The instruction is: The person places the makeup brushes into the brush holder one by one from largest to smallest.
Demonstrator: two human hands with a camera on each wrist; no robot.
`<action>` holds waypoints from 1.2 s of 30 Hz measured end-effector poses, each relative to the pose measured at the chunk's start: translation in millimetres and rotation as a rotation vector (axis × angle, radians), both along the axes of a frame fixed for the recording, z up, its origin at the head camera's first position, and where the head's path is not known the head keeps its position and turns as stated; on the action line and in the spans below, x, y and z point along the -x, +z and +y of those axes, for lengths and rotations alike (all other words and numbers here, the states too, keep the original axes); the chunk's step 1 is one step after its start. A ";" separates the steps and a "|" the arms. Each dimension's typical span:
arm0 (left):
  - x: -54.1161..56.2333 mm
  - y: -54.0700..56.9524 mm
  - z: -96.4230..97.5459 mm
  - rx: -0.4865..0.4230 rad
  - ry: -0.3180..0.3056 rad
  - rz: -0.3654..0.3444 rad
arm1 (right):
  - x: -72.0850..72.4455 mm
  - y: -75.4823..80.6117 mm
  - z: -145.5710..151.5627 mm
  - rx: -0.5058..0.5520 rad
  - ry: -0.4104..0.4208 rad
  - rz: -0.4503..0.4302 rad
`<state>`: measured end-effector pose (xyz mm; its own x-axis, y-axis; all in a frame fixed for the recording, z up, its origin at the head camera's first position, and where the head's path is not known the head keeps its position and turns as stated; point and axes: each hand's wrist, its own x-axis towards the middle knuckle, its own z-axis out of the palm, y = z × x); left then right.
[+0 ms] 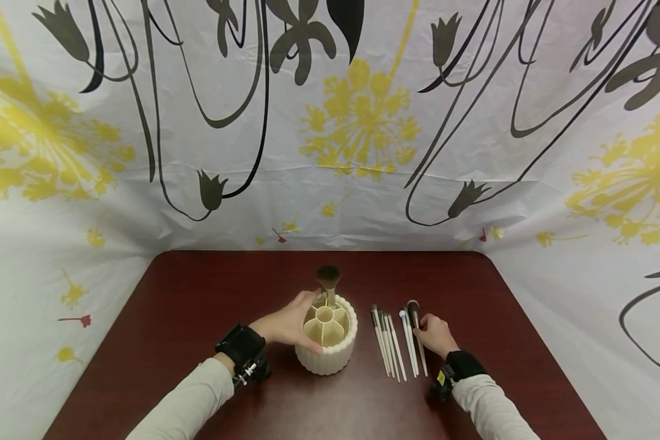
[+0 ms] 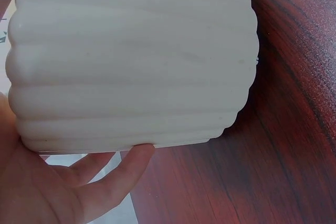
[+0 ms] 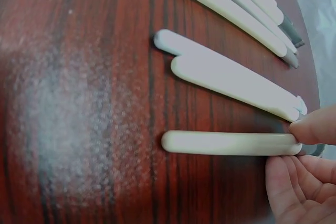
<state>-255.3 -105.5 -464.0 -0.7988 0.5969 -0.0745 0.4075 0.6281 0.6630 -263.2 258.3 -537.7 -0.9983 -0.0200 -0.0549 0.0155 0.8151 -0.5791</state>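
Observation:
A cream, ribbed brush holder [image 1: 324,365] with a compartmented top stands upright on the table. My left hand [image 1: 291,321] grips its left side, thumb over the near rim and fingers around the far side. One makeup brush [image 1: 328,278] with dark bristles stands in a rear compartment. At the right end of a row of brushes, my right hand [image 1: 437,335] pinches a makeup brush [image 3: 226,143] with a pale handle near its dark ferrule. That brush lies along the table, bristles pointing away. In the left wrist view, the holder's ribbed wall [image 2: 136,66] fills much of the frame.
Two pale-handled brushes [image 3: 231,80] lie close together just left of the pinched one. Farther left is a group of several brushes [image 1: 387,345]. The dark red wooden table [image 1: 242,275] meets a patterned white cloth [image 1: 357,214] at the back and sides.

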 end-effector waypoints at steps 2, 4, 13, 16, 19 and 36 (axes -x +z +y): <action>-0.9 0.0 0.6 -0.011 -0.005 0.010 | -0.2 -0.5 0.9 0.004 -0.006 0.002; -1.4 -0.1 1.3 -0.015 -0.005 0.014 | -0.3 -0.3 1.5 0.011 -0.009 0.007; -0.7 -2.5 1.4 -0.001 0.010 0.004 | 0.9 10.4 -2.4 0.050 -0.024 0.044; -0.1 -3.4 1.2 0.016 0.017 0.000 | 1.7 14.0 -4.3 0.055 -0.024 0.044; 0.3 -3.0 1.5 0.013 0.015 0.000 | 1.9 16.7 -6.0 0.056 -0.026 0.046; 0.6 -5.3 0.8 0.000 0.021 -0.005 | -2.1 37.3 -16.4 0.108 -0.001 0.134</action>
<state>-255.9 -104.8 -469.4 -0.8106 0.5803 -0.0786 0.3910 0.6364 0.6649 -261.1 241.9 -500.5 -0.9965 -0.0179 0.0815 -0.0674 0.7482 -0.6600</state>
